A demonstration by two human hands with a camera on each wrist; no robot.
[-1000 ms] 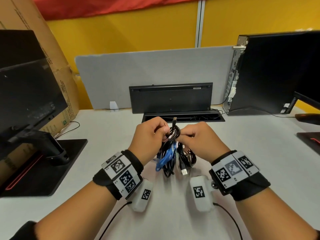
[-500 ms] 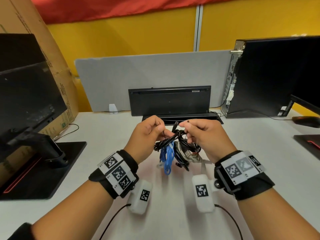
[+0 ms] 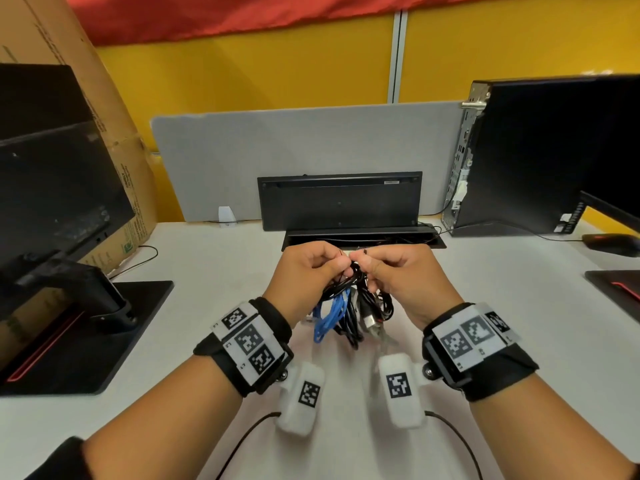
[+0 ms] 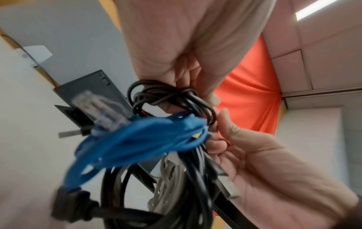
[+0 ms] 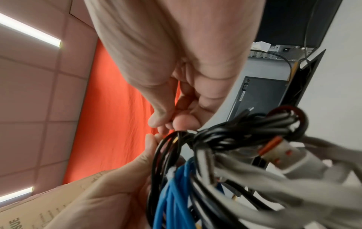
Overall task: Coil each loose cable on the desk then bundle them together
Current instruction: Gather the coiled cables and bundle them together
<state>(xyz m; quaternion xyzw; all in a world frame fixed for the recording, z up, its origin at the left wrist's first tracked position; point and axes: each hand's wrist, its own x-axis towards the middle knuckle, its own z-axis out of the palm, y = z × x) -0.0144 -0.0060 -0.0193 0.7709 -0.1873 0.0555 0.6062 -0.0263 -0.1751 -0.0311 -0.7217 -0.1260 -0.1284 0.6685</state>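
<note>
To my left a black monitor (image 3: 52, 188) stands on a flat black base (image 3: 83, 334), and a large cardboard box (image 3: 114, 140) leans behind it. A grey divider panel (image 3: 304, 154) runs along the back of my white desk (image 3: 519, 341), with a small white clip (image 3: 227, 216) at its foot. In front of the panel a black keyboard (image 3: 341, 202) stands on edge beside an open cable tray (image 3: 363, 237). A black computer tower (image 3: 540, 157) stands to my right, a dark mouse (image 3: 611, 244) near it. The wall behind is yellow, with red cloth (image 3: 242, 15) hanging above.

glossy plastic-sheathed cables (image 3: 349, 306), matt white desk (image 3: 519, 306), corrugated cardboard box (image 3: 114, 133)
</note>
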